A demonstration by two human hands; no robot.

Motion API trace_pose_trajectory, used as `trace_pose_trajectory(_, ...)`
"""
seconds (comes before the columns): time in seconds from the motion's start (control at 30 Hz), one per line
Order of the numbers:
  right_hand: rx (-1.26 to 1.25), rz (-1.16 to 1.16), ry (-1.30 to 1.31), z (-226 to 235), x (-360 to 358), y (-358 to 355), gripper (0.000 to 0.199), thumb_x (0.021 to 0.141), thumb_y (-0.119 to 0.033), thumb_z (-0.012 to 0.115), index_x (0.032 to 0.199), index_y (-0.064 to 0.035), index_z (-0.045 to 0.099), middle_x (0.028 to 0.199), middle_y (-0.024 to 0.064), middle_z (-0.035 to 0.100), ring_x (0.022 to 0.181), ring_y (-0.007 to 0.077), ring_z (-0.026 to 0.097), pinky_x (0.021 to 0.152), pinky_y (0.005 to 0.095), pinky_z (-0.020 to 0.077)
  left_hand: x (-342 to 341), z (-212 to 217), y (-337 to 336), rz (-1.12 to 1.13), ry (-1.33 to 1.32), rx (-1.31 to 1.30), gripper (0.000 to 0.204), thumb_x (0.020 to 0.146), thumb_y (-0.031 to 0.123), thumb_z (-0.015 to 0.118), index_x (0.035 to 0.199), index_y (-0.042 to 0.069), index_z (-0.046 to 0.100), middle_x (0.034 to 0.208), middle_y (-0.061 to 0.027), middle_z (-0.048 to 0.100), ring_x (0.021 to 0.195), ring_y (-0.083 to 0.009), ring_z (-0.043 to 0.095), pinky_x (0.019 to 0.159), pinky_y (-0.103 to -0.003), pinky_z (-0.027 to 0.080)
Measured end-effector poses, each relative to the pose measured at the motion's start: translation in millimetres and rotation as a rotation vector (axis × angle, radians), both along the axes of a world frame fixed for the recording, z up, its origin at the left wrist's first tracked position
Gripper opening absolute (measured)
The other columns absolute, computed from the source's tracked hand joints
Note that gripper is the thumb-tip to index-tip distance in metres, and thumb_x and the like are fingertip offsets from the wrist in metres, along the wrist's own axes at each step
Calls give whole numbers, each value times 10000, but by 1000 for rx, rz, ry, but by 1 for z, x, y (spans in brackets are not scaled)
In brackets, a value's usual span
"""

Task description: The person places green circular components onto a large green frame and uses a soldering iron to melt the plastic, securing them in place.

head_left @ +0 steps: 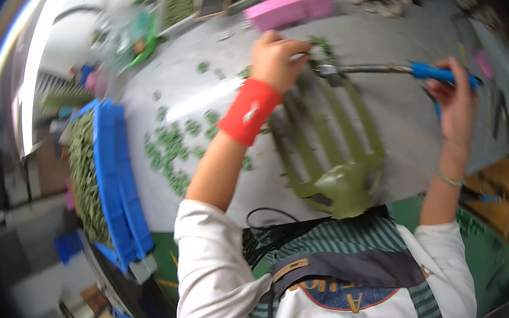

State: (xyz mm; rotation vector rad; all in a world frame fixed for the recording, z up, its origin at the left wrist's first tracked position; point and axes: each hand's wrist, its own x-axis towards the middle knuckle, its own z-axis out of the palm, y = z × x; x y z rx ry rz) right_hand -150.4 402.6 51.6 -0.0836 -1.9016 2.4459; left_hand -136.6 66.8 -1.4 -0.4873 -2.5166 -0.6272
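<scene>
Two bare hands of mine are at the far end of an olive-green slotted piece [344, 181] that lies on the grey tabletop [409, 127] in front of me. Its solid, rounded end points at my body and its long strips run away from me, which probably leaves the far end easy for both hands to reach.

My right hand [455, 102] has its fingers wrapped round the blue handle of a long metal-shafted tool [419, 70]. I hold it well back, to the right, so the shaft lies nearly level across the strips and its dark end comes close to my other hand; blur hides whether it touches anything.

My left hand [276, 60] is mostly closed, its fingers drawn together beside that end, perhaps for close control. Something small and pale shows at the fingertips, but I cannot tell what it is or whether I grip it. A green leafy-looking cluster [321, 45] sits just beyond.

Small green pieces [168, 145] lie scattered to my left, seemingly out of the tool's way. A blue bin [117, 177] full of green bits stands past them at the table's left edge, and a pink block [278, 11] rests near the far side.
</scene>
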Motion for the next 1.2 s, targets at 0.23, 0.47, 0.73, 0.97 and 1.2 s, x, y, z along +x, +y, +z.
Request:
trace_pose_trajectory(0.23, 80, -32, -20, 12, 12, -6, 284, 883, -298, 651, 883, -14, 663, 720, 65, 663, 601, 107, 644, 579, 206, 494, 59, 11, -151, 598, -188, 187, 144, 852, 174, 643, 938, 78, 706, 906, -136, 702, 805, -278, 682, 731, -344, 533)
trace_pose_trajectory(0.47, 97, 33, -43, 17, 17, -18, 291, 885, -311, 646, 873, -20, 663, 712, 54, 659, 600, 98, 637, 567, 196, 484, 156, -11, -276, 1193, -633, 225, 333, 767, 280, 743, 977, 26, 699, 880, -122, 715, 833, -238, 683, 756, -354, 524)
trace_pose_trajectory(0.73, 80, 26, -24, 22, 25, -26, 293, 893, -301, 643, 893, -8, 656, 742, 76, 673, 608, 114, 655, 584, 216, 521, 149, -5, -232, 774, -247, 600, 182, 785, 55, 721, 958, 4, 693, 816, -57, 701, 726, -94, 647, 667, -231, 520)
trace_pose_trajectory(0.97, 7, 64, 10, 8, 20, -35, 262, 912, -260, 613, 921, 1, 646, 786, 79, 676, 642, 160, 686, 573, 243, 561, 87, 39, -57, 235, -209, 367, 141, 791, 52, 716, 932, 45, 712, 827, -72, 686, 716, -161, 670, 673, -244, 523)
trace_pose_trajectory(1.2, -39, 17, -6, -5, 20, -50, 284, 911, -282, 606, 909, 0, 635, 780, 76, 670, 639, 170, 687, 578, 265, 564, 41, 20, -14, 167, -38, 45, 167, 741, 142, 758, 907, 160, 750, 808, -33, 676, 849, -198, 592, 722, -339, 501)
